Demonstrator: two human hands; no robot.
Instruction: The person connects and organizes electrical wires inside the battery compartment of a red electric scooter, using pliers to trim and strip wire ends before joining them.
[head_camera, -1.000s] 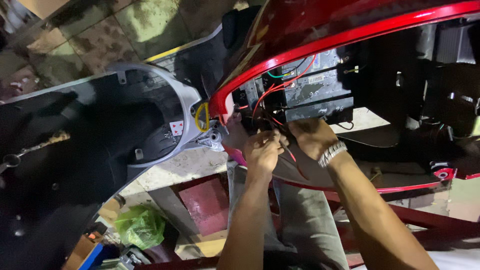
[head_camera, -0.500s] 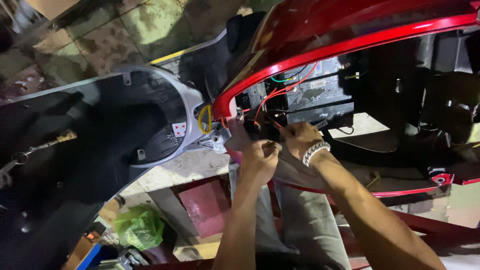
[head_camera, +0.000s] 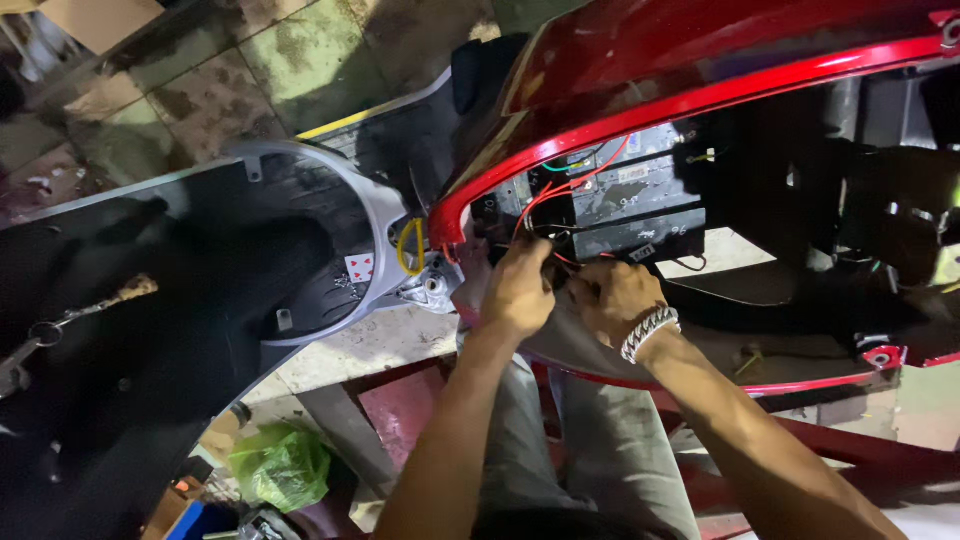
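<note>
A scooter lies opened up, its red body panel (head_camera: 700, 95) arching over a black battery box (head_camera: 630, 200). Red wires (head_camera: 560, 185) run down from the box's top left corner. My left hand (head_camera: 518, 292) is curled at the lower end of these wires, fingers pinched on them. My right hand (head_camera: 612, 300), with a silver chain bracelet (head_camera: 648, 330) on the wrist, sits right beside it under the box. Its fingers curl inward and their tips are hidden. The two hands nearly touch.
A grey inner panel (head_camera: 385, 215) with a yellow cable loop (head_camera: 405, 245) lies left of my hands, next to a black under-seat tub (head_camera: 150, 300). A green plastic bag (head_camera: 280, 465) is on the floor below. A red stand frame (head_camera: 870, 455) runs lower right.
Both hands have moved up and closer together, toward the wires under the battery box. The view has shifted slightly nearer.
</note>
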